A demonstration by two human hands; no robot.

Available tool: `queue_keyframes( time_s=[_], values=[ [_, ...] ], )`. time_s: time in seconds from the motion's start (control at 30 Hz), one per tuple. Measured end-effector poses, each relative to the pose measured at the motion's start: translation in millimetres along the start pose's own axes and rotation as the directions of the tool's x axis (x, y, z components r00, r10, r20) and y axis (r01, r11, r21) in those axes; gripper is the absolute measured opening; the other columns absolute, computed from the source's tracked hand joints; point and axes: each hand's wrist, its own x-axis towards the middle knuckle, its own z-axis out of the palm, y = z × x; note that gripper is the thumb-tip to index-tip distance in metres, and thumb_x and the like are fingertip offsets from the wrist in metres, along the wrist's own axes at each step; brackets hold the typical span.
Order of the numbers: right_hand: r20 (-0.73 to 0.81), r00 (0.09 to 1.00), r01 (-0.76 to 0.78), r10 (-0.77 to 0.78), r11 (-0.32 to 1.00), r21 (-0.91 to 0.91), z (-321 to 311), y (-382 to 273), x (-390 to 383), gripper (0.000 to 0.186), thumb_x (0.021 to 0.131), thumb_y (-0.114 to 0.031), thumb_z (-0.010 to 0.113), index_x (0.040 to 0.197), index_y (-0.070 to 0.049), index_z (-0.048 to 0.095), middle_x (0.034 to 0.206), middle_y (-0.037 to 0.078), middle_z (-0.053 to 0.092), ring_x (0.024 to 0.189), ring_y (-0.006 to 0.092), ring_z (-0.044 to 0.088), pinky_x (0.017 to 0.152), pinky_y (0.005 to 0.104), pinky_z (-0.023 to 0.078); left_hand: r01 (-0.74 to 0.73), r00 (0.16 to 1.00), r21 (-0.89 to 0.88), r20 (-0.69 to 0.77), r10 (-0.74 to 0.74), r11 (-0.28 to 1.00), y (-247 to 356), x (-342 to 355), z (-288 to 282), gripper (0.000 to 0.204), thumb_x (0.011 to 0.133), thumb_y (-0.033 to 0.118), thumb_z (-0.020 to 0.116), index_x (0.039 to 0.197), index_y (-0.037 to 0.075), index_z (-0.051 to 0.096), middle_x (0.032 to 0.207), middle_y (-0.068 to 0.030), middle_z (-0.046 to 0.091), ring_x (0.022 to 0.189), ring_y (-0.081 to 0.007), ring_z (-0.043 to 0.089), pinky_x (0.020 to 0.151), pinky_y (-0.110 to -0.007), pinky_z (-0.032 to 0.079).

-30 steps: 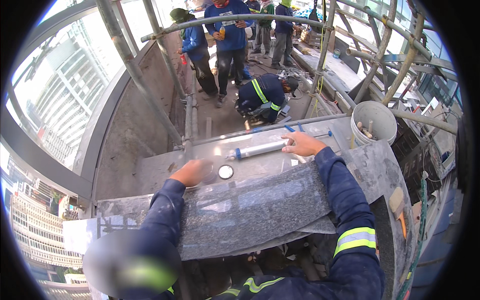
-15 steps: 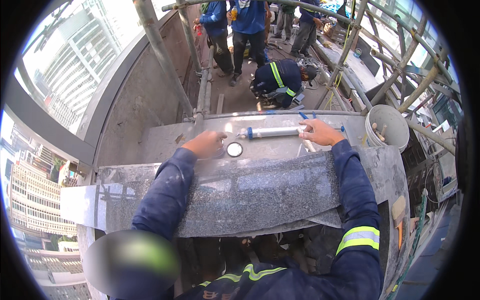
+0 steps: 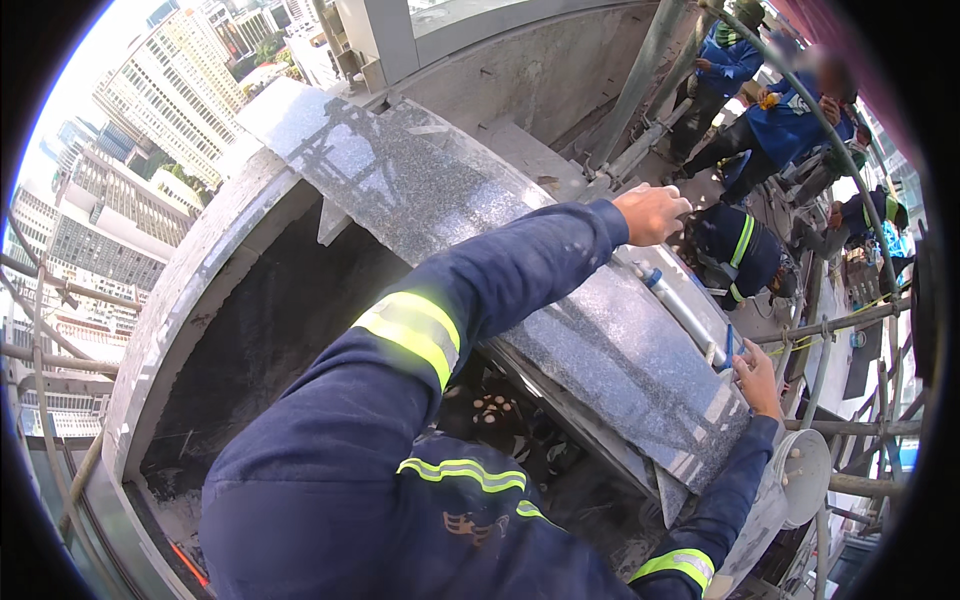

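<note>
My left hand (image 3: 652, 213) is held above the far edge of a speckled grey stone slab (image 3: 430, 205), fingers curled; whatever they may hold is hidden. Beyond the slab lies a caulking gun (image 3: 684, 312) with a silver barrel and blue fittings. At its blue handle end is my right hand (image 3: 757, 380), its bent fingers closed there, partly hiding the handle. The slab runs slantwise under my left forearm, over a dark open cavity (image 3: 270, 320).
A whitish bucket (image 3: 806, 478) stands beside my right forearm. Scaffold tubes (image 3: 850, 322) cross at the right. A person in dark workwear (image 3: 738, 243) crouches beyond the ledge, with others standing behind. Tall buildings (image 3: 180, 80) show past the left edge.
The view has turned and shifted, so the slab now runs diagonally. My left hand has left the round, dark-rimmed lid-like thing. My right hand has shifted to the gun's blue handle end.
</note>
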Motion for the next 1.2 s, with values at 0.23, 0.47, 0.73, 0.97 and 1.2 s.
queue_keyframes(
  time_s=[0.23,0.47,0.73,0.97,1.2],
  values=[
    [-0.078,0.99,0.109,-0.115,0.991,-0.077,13,-5,20,0.063,0.083,-0.033,0.075,0.13,0.004,0.059,0.098,0.023,0.072,0.092,0.0332,0.069,0.083,0.0404,0.052,0.008,0.983,0.076,-0.182,0.006,0.997,-35,-6,-6,0.029,0.088,0.012,0.066,0.114,0.002,0.066,0.106,-0.0169,0.064,0.095,-0.0342,0.064,0.083,-0.041,0.052],
    [-0.119,0.993,-0.006,-0.006,0.995,-0.102,2,-9,-9,0.063,0.084,-0.038,0.075,0.131,0.001,0.059,0.119,0.024,0.067,0.112,0.0372,0.064,0.096,0.042,0.049,0.118,0.988,-0.077,-0.094,-0.125,0.99,-37,9,1,0.022,0.088,0.012,0.069,0.106,0.0,0.069,0.113,-0.0146,0.057,0.078,-0.0221,0.065,0.072,-0.033,0.054],
    [-0.127,0.992,-0.01,-0.006,0.992,-0.125,3,8,-6,0.06,0.087,-0.034,0.071,0.132,0.004,0.057,0.099,0.022,0.072,0.095,0.0339,0.068,0.087,0.0409,0.051,0.111,0.994,-0.116,0.036,-0.107,0.987,-31,1,11,0.026,0.088,0.011,0.068,0.111,-0.002,0.068,0.12,-0.0134,0.053,0.078,-0.0191,0.061,0.076,-0.032,0.052],
    [-0.051,0.996,-0.087,0.079,0.978,-0.191,-6,-1,-19,0.063,0.085,-0.03,0.073,0.138,-0.001,0.053,0.097,0.02,0.072,0.095,0.0363,0.067,0.087,0.0426,0.05,0.168,0.985,-0.266,0.081,-0.152,0.949,-17,-1,22,0.027,0.088,0.011,0.068,0.111,-0.002,0.065,0.117,-0.0153,0.051,0.074,-0.0215,0.061,0.077,-0.034,0.051],
    [-0.076,0.99,-0.129,0.115,0.967,-0.22,3,-2,-15,0.064,0.086,-0.034,0.072,0.139,-0.001,0.053,0.105,0.018,0.072,0.103,0.0371,0.065,0.092,0.0425,0.048,0.198,0.98,-0.217,0.076,-0.186,0.956,-24,-5,17,0.029,0.088,0.014,0.069,0.112,-0.001,0.066,0.12,-0.0174,0.05,0.08,-0.0241,0.065,0.081,-0.035,0.053]
  ],
)
